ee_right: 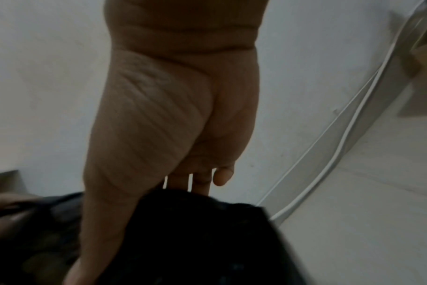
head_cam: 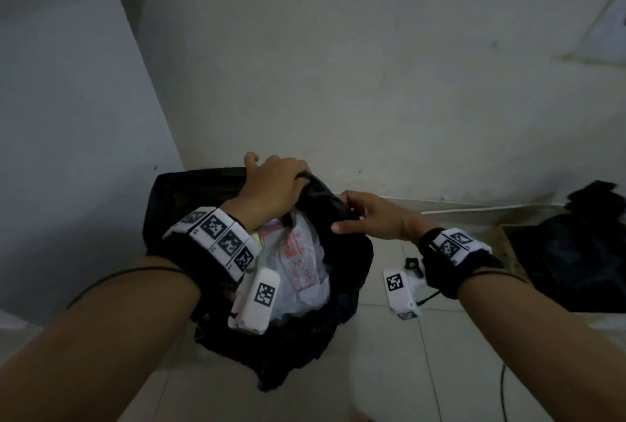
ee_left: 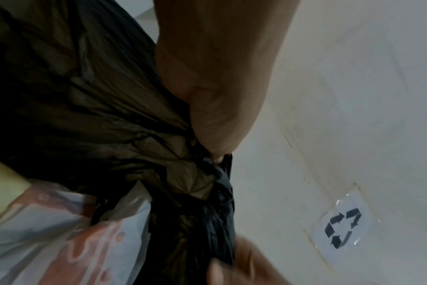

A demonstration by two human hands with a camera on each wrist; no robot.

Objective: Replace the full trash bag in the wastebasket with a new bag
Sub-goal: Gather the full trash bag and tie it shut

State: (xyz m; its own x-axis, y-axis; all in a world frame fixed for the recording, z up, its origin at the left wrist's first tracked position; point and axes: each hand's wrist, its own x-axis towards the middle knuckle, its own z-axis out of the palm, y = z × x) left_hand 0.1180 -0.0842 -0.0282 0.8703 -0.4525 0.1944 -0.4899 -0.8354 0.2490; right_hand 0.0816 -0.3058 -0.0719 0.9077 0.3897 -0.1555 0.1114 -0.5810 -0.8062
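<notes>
Nearest the lens: two bare forearms with black wrist straps carrying white tag-printed blocks. Beyond them, left hand (head_cam: 271, 189) curled tight round the gathered rim of the crinkled black plastic trash bag (head_cam: 294, 350), fingers (ee_left: 215, 123) bunching the film into a twisted neck. Right hand (head_cam: 369, 215) just beside it on the same bunched plastic, thumb and fingers pinching the fold, forefinger stretched out along the front. Black bag still seated in the dark wastebasket (head_cam: 169, 191), on the pale tiled floor (head_cam: 406, 371) close against the grey wall (head_cam: 338, 66). Inside the open mouth, a crumpled white plastic carrier bag with red print (head_cam: 301, 266). To the right, well apart, a second heap of black plastic (head_cam: 576, 252) on the floor. On the wall in the left wrist view, a taped white label with a black recycling symbol (ee_left: 341, 227).
</notes>
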